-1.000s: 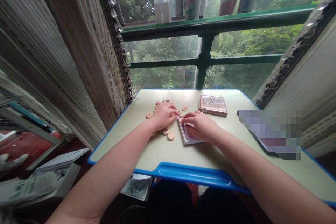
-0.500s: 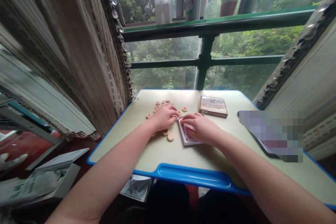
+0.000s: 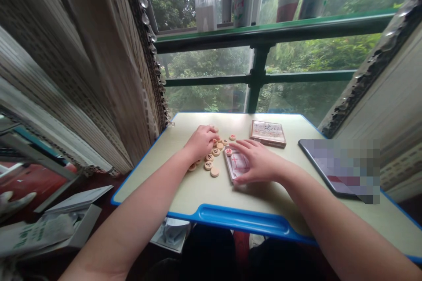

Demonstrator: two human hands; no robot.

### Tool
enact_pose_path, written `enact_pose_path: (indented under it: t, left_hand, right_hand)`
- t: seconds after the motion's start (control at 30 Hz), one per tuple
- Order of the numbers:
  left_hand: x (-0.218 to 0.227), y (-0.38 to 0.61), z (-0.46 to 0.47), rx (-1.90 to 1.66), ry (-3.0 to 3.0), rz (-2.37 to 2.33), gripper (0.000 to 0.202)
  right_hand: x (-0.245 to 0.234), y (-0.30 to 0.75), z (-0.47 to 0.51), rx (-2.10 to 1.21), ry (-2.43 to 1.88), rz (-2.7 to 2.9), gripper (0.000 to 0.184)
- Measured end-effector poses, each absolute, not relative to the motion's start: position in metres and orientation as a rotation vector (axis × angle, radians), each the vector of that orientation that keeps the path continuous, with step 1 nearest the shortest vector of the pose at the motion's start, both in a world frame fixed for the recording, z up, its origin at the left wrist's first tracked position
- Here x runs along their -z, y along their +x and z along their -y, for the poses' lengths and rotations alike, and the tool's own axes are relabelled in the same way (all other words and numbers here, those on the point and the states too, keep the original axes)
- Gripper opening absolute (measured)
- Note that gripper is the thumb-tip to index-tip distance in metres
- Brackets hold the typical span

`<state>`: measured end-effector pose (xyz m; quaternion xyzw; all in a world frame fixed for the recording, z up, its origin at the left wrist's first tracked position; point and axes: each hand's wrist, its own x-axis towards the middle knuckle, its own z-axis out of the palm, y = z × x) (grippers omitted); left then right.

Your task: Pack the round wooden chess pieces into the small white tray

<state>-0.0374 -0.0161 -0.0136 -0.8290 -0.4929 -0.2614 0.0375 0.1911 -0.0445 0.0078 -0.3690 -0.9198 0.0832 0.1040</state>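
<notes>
so, left hand (image 3: 201, 141) over discs (image 3: 216, 152), right hand (image 3: 260, 160) spread over tray (image 3: 228, 164)

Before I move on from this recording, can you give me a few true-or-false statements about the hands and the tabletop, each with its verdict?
1. The right hand is spread over the shallow tray. True.
2. No disc shows inside the tray. False: a red-marked disc lies in its far left corner.
3. The left hand is over the group of loose discs, left of the tray. True.
4. The printed box lies at the table's near edge. False: it lies beyond the right hand, toward the window.
5. The table has a red rim. False: the rim is blue.
</notes>
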Motion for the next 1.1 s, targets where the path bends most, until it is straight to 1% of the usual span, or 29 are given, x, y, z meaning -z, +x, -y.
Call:
enact_pose_path:
  t: [0.07,0.17,0.27,0.47,0.63,0.8,0.93,1.1]
  left_hand:
    - [0.012,-0.035,0.019,0.798,-2.547,1.487,0.023]
    - [0.01,-0.033,0.024,0.785,-2.55,1.489,0.022]
    - [0.01,-0.032,0.027,0.722,-2.587,1.511,0.023]
    - [0.011,-0.031,0.027,0.657,-2.607,1.533,0.025]
    - [0.012,-0.023,0.028,0.678,-2.482,1.638,0.033]
    - [0.013,-0.018,0.03,0.636,-2.454,1.708,0.028]
    - [0.013,-0.017,0.031,0.628,-2.473,1.729,0.024]
    - [0.012,-0.015,0.031,0.6,-2.503,1.722,0.025]
  right_hand:
    - [-0.007,0.193,0.043,-0.272,-1.122,2.72,0.106]
    - [-0.007,0.193,0.043,-0.259,-1.14,2.708,0.102]
    - [-0.007,0.193,0.043,-0.231,-1.175,2.709,0.099]
    - [-0.008,0.197,0.042,-0.216,-1.237,2.71,0.1]
    - [-0.009,0.197,0.042,-0.194,-1.276,2.708,0.101]
    - [-0.009,0.195,0.042,-0.163,-1.301,2.705,0.099]
    - [-0.008,0.196,0.041,-0.169,-1.309,2.714,0.102]
    - [-0.009,0.196,0.041,-0.187,-1.318,2.724,0.102]
